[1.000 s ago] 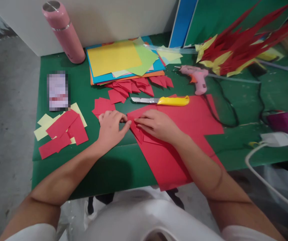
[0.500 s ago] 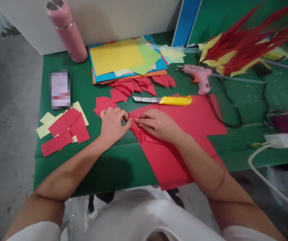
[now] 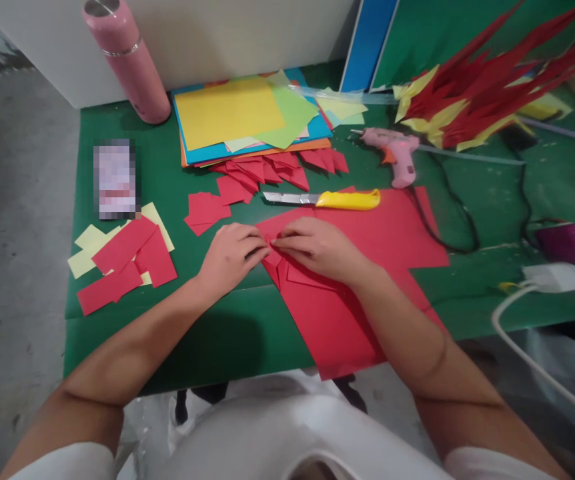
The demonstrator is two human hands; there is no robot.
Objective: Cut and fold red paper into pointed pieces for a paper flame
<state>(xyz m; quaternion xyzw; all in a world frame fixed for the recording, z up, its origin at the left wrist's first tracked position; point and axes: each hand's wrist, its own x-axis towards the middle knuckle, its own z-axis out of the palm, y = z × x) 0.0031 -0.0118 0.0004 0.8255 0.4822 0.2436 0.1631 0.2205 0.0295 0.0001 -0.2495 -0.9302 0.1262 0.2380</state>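
Observation:
My left hand [image 3: 235, 259] pinches a small folded red paper piece [image 3: 270, 259] between thumb and fingers. From the other side, my right hand [image 3: 317, 248] closes its fingertips on the same piece, almost meeting the left. Part of the piece is hidden by my fingers. Beneath both hands lie large red paper sheets [image 3: 382, 230], overlapping on the green table. Just beyond my right hand rests a yellow utility knife [image 3: 348, 200] with its blade out, pointing left. Small red paper cutouts [image 3: 207, 210] sit beyond my left hand.
Red folded pieces [image 3: 282, 167] lie before a stack of coloured paper [image 3: 230, 117]. A pink glue gun [image 3: 392, 150] with a black cord stands right of it. A pink bottle [image 3: 135, 70], a blurred-out rectangular object [image 3: 115, 179] and red and yellow strips [image 3: 125, 247] occupy the left.
My left hand has moved slightly right and down, its fingers now closed nearer my right fingertips on the red piece. The whole view has shifted a little.

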